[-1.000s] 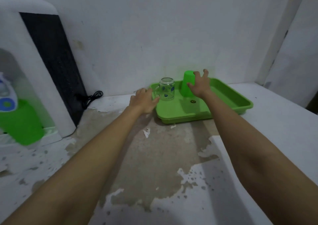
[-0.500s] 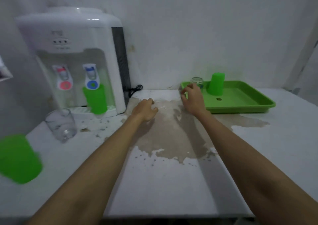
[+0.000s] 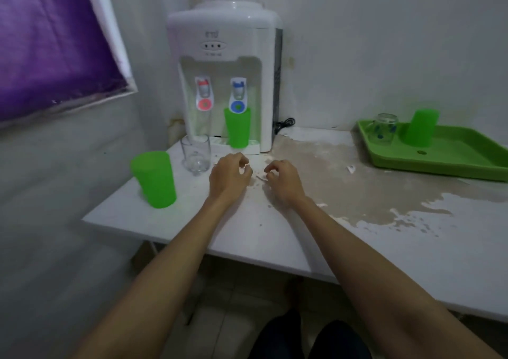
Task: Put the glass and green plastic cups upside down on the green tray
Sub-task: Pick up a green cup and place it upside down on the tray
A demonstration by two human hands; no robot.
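Observation:
The green tray [image 3: 453,161] lies at the table's far right. On it stand a glass mug [image 3: 384,132] with blue dots and a green plastic cup [image 3: 420,131], both upside down. At the left, a green cup [image 3: 154,178] stands near the table's edge, with a clear glass [image 3: 195,156] upright just behind it. Another green cup [image 3: 237,130] stands under the dispenser's blue tap. My left hand [image 3: 229,177] and right hand [image 3: 283,181] hover side by side over the table, fingers loosely curled, both empty, right of the clear glass.
A white water dispenser [image 3: 224,64] stands at the back against the wall, its black cord [image 3: 284,124] beside it. The tabletop [image 3: 343,194] has a big worn brown patch in the middle. A purple curtain [image 3: 49,34] hangs at the left. The table's left edge is close to the green cup.
Both hands left the tray and moved left across the table toward the dispenser. The view swung left with them. The mug and cup stay upside down on the tray.

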